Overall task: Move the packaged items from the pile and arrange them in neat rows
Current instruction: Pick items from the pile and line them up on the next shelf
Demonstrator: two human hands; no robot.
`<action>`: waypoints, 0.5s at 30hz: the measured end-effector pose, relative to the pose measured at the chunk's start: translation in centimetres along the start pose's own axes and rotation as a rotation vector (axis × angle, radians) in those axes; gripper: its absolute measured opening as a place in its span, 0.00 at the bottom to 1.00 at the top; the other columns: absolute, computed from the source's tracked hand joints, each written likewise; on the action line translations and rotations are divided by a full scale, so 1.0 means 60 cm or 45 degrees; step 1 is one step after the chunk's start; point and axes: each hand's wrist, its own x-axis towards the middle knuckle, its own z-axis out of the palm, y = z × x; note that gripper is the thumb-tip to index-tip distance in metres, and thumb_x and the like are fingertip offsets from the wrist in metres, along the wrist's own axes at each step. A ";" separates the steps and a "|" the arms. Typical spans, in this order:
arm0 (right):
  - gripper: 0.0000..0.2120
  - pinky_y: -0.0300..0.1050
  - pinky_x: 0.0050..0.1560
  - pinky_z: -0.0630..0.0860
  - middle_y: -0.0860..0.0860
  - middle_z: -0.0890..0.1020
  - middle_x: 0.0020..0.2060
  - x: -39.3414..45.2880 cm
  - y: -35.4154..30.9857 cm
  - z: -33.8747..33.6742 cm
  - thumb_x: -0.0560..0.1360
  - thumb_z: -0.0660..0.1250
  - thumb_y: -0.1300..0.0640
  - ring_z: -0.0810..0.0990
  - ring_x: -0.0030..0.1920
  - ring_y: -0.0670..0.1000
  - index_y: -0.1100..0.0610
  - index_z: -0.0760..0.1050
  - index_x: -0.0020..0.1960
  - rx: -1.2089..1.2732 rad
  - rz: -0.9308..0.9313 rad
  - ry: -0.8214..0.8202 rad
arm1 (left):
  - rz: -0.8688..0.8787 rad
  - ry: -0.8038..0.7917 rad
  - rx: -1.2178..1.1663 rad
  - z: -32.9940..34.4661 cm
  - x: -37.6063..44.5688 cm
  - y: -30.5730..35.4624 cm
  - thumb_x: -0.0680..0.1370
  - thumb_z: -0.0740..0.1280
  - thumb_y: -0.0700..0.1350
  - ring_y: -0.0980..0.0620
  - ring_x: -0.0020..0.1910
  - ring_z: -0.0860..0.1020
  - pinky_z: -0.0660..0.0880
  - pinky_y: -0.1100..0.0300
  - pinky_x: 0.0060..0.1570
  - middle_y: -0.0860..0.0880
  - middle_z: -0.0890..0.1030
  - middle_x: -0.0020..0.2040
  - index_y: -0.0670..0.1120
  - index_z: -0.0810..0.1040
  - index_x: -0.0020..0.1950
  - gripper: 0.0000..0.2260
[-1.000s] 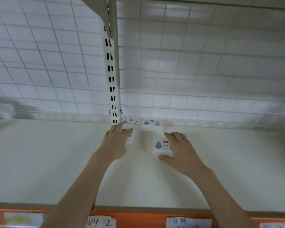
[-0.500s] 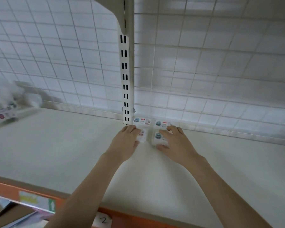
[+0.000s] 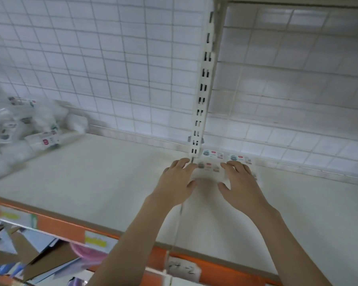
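Your left hand [image 3: 177, 180] and right hand [image 3: 239, 182] rest with fingers extended, each grip loose, on the blurred front white labelled packets [image 3: 209, 169] on the cream shelf [image 3: 112, 178], your right hand hiding one; two more packets [image 3: 225, 156] behind, smeared white pile [image 3: 23, 129] far left.

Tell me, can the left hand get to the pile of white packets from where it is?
Probably yes. The left hand is at a packet by the back grid, far from the pile of white packets, but only bare shelf lies between them.
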 end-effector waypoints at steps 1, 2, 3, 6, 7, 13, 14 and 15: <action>0.24 0.44 0.68 0.57 0.51 0.64 0.68 -0.002 -0.030 0.008 0.76 0.60 0.54 0.58 0.69 0.52 0.55 0.61 0.71 0.013 -0.010 0.026 | -0.027 0.022 -0.017 -0.011 -0.019 -0.026 0.78 0.60 0.49 0.50 0.70 0.60 0.63 0.54 0.66 0.50 0.63 0.71 0.50 0.64 0.70 0.20; 0.24 0.43 0.69 0.56 0.51 0.64 0.68 -0.003 -0.063 0.017 0.76 0.60 0.54 0.59 0.69 0.52 0.56 0.61 0.71 0.022 -0.021 0.045 | -0.057 0.042 -0.032 -0.022 -0.040 -0.057 0.79 0.60 0.49 0.51 0.69 0.62 0.64 0.55 0.65 0.50 0.64 0.70 0.50 0.65 0.70 0.19; 0.24 0.43 0.69 0.56 0.51 0.65 0.67 -0.004 -0.100 0.028 0.77 0.60 0.54 0.59 0.69 0.52 0.56 0.61 0.71 0.034 -0.032 0.058 | -0.089 0.061 -0.041 -0.034 -0.063 -0.090 0.79 0.60 0.50 0.51 0.68 0.64 0.65 0.56 0.64 0.51 0.66 0.69 0.50 0.66 0.69 0.19; 0.23 0.43 0.69 0.58 0.52 0.66 0.67 -0.006 -0.225 0.069 0.77 0.60 0.54 0.60 0.68 0.52 0.57 0.62 0.70 0.114 -0.061 0.084 | -0.200 0.091 -0.014 -0.081 -0.146 -0.207 0.78 0.60 0.50 0.51 0.64 0.68 0.66 0.56 0.61 0.52 0.71 0.64 0.50 0.69 0.67 0.17; 0.23 0.42 0.67 0.58 0.52 0.67 0.66 -0.006 -0.270 0.084 0.77 0.61 0.54 0.62 0.68 0.52 0.57 0.63 0.70 0.151 -0.071 0.098 | -0.237 0.092 0.008 -0.100 -0.175 -0.248 0.78 0.60 0.50 0.50 0.63 0.69 0.67 0.56 0.60 0.52 0.72 0.64 0.50 0.70 0.66 0.17; 0.21 0.41 0.62 0.61 0.54 0.73 0.60 0.016 -0.526 0.174 0.74 0.65 0.58 0.69 0.62 0.55 0.60 0.69 0.66 0.278 -0.150 0.083 | -0.471 0.155 0.016 -0.222 -0.323 -0.476 0.78 0.61 0.49 0.47 0.58 0.72 0.69 0.56 0.56 0.49 0.76 0.58 0.48 0.72 0.65 0.16; 0.21 0.42 0.62 0.62 0.54 0.74 0.60 0.024 -0.559 0.186 0.74 0.65 0.58 0.69 0.62 0.56 0.60 0.70 0.65 0.281 -0.172 0.069 | -0.495 0.179 0.000 -0.239 -0.339 -0.505 0.78 0.61 0.49 0.47 0.57 0.73 0.70 0.56 0.54 0.48 0.77 0.57 0.47 0.73 0.64 0.15; 0.20 0.42 0.62 0.63 0.55 0.74 0.59 0.033 -0.588 0.196 0.73 0.65 0.59 0.70 0.61 0.56 0.60 0.70 0.65 0.274 -0.192 0.060 | -0.513 0.203 -0.017 -0.254 -0.352 -0.531 0.78 0.61 0.48 0.46 0.56 0.74 0.71 0.55 0.53 0.47 0.77 0.56 0.47 0.73 0.64 0.15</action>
